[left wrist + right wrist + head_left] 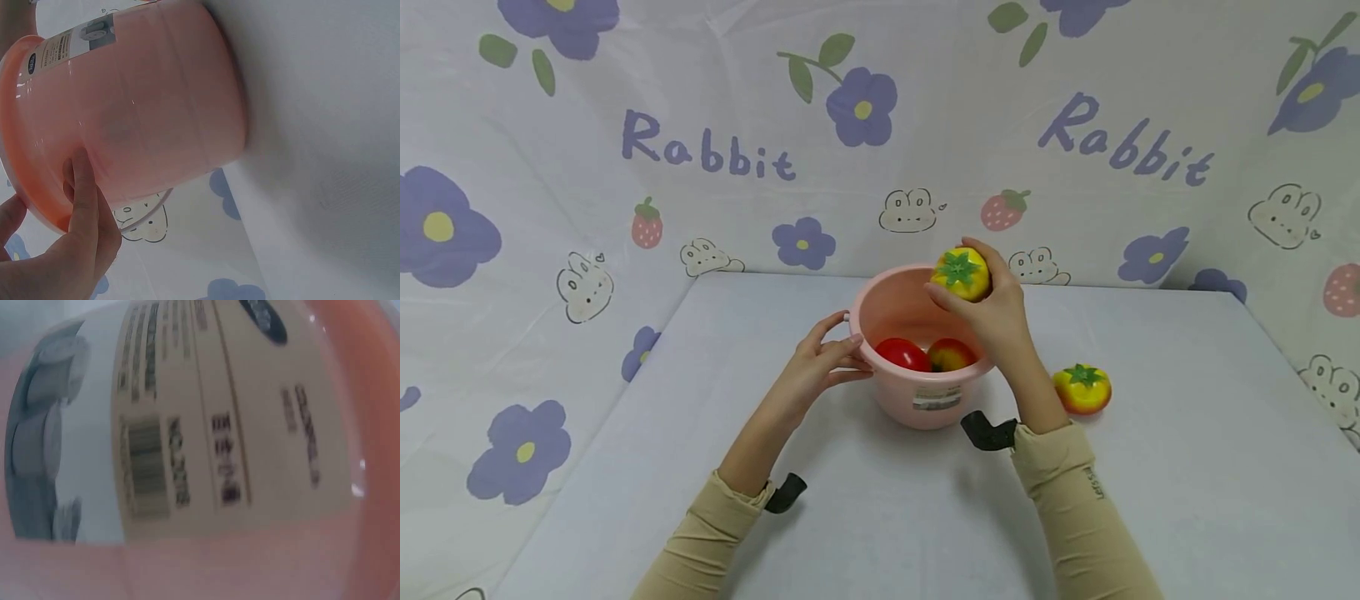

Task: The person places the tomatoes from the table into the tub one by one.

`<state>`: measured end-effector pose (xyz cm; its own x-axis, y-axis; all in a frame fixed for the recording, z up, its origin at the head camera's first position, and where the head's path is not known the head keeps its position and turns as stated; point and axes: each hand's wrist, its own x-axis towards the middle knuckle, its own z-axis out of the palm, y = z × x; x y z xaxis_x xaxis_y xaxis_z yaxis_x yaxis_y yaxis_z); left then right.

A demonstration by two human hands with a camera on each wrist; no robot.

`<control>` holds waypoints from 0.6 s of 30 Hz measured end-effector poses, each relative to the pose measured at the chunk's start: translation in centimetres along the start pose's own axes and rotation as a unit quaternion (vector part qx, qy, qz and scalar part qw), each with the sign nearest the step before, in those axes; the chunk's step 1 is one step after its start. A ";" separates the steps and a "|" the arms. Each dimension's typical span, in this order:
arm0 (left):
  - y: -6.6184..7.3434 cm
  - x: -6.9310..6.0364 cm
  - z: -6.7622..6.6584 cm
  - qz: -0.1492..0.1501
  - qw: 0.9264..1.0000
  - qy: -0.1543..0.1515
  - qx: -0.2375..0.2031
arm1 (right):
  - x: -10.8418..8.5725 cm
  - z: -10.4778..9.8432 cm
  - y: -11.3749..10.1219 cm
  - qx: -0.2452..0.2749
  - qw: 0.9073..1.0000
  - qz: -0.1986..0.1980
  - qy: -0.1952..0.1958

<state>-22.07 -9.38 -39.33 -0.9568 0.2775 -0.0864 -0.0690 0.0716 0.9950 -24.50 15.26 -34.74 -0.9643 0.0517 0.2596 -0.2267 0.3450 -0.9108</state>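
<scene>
A pink bucket point(898, 392) with a paper label point(181, 425) stands upright on the table. My left hand point(823, 358) grips its rim on the left side, the fingers point(84, 187) lying against the outer wall. Above the right part of the bucket's opening, my right hand point(1000, 317) holds a yellow persimmon point(962, 275), its green leafy top facing the head camera. Inside the bucket lie a shiny red fruit point(902, 354) and a red-yellow fruit point(951, 355); their undersides are hidden by the front wall. The right wrist view shows only the bucket's label and wall.
Right of the bucket, beside my right forearm, a second yellow-red persimmon point(1082, 389) rests on the white tabletop point(880, 517). A patterned cloth point(715, 75) hangs behind the table. The bucket's thin handle point(150, 215) hangs down its outside.
</scene>
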 end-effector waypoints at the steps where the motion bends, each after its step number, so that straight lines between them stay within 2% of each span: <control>1: 0.0 0.0 0.0 -0.001 1.000 0.000 -0.002 | 0.0 0.2 -0.1 0.000 1.000 0.002 -0.004; 9: -0.1 0.1 0.0 -0.006 1.000 -0.001 0.001 | -0.2 1.6 -0.9 -0.009 0.999 0.005 -0.037; 18: 0.0 0.0 -0.1 -0.009 1.000 -0.002 0.001 | -0.5 2.4 -1.5 -0.052 0.995 0.023 -0.077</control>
<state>-22.14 -9.48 -39.33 -0.9543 0.2805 -0.1036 -0.0847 0.0788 0.9933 -24.02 12.47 -34.22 -0.9849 -0.0716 0.1579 -0.1732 0.4417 -0.8803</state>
